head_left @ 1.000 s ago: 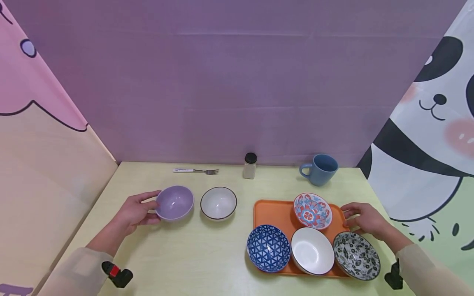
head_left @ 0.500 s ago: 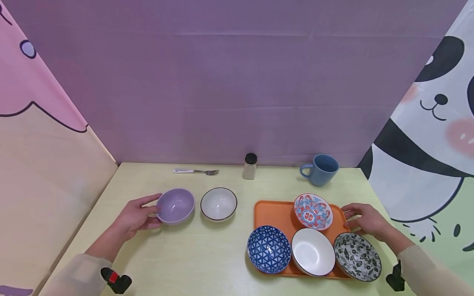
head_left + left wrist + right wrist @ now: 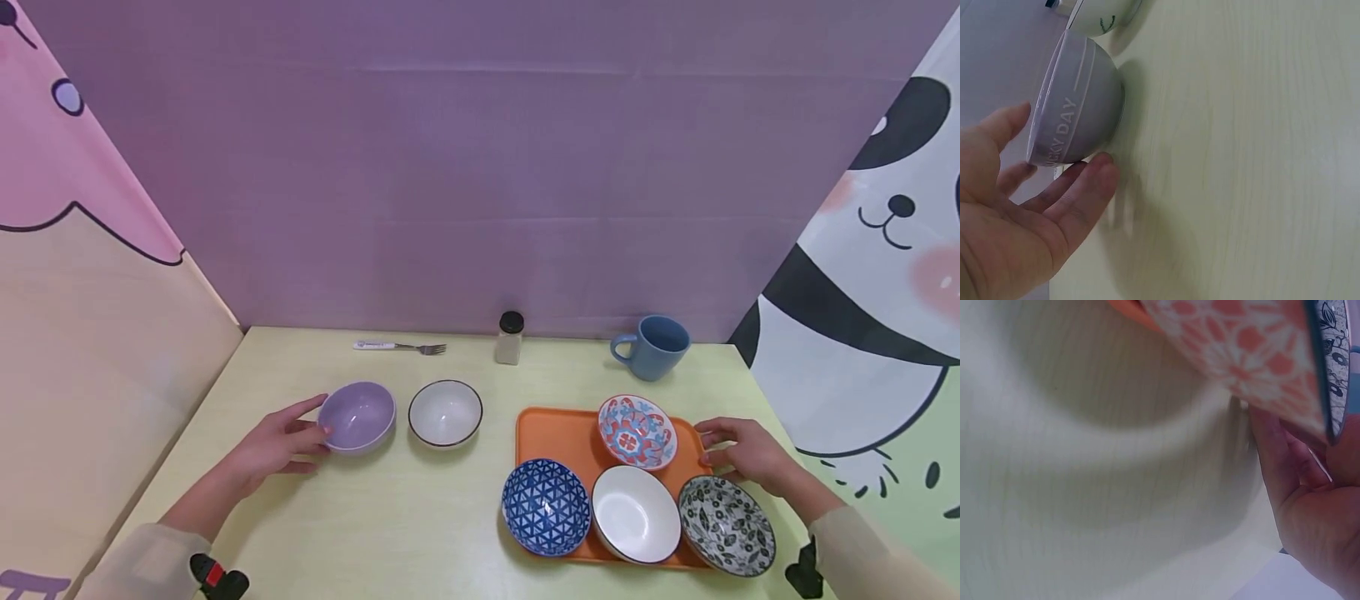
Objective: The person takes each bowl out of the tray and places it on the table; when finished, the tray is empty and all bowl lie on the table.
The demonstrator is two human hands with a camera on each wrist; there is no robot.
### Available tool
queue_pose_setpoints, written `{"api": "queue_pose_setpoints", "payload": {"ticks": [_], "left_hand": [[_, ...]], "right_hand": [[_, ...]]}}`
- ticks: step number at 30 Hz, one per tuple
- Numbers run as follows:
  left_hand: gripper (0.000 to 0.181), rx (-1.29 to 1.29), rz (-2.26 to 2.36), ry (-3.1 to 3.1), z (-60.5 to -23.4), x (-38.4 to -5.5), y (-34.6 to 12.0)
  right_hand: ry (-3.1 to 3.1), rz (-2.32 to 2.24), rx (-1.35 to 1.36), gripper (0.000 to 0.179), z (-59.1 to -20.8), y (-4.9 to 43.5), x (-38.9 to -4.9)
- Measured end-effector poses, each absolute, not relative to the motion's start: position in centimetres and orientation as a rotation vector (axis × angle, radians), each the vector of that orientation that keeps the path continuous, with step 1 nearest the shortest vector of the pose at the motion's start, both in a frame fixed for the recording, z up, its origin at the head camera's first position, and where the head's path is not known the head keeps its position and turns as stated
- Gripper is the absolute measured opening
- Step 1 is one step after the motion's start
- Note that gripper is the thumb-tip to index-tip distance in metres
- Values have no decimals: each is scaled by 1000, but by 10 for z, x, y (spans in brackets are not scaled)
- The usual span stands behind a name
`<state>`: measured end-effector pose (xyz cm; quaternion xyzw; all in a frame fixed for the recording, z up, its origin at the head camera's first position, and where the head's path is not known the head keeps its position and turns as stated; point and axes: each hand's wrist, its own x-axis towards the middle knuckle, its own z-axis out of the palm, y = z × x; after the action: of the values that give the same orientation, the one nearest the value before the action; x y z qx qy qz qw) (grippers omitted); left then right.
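My left hand [image 3: 279, 442] is at the left side of a plain purple bowl [image 3: 358, 418]. In the left wrist view its thumb and fingers are spread around the near side of the bowl [image 3: 1079, 100], the lower fingertips by its underside. My right hand [image 3: 746, 450] rests at the right edge of an orange tray [image 3: 551, 429], fingers loosely bent; the right wrist view partly hides them behind a bowl. The tray carries a red-and-blue patterned bowl [image 3: 637, 432], a blue triangle-patterned bowl [image 3: 546, 507], a white bowl [image 3: 636, 513] and a tilted black-floral bowl [image 3: 726, 525].
A white bowl with a dark rim [image 3: 446, 413] stands just right of the purple bowl. Along the back of the table [image 3: 405, 517] are a fork [image 3: 401, 347], a black-capped shaker [image 3: 509, 338] and a blue mug [image 3: 652, 347]. Fabric walls enclose the table.
The purple bowl came slightly toward the person, then stayed put. My left hand's fingers shifted a little at its side. My right hand remains at the tray edge.
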<state>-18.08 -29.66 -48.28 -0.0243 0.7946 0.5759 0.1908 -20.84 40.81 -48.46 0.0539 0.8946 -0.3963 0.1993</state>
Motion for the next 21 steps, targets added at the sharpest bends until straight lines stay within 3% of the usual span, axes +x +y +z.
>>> {"api": "queue_pose_setpoints", "payload": {"ticks": [12,21], "left_hand": [[66,162,1280,2705,-446,-191,-290],[60,341,1327,2871,-408,-209,-246]], "right_hand": [[2526,-1090,154,57,-489,412,-206],[2527,-1084,138,55,-493,414,-211]]}}
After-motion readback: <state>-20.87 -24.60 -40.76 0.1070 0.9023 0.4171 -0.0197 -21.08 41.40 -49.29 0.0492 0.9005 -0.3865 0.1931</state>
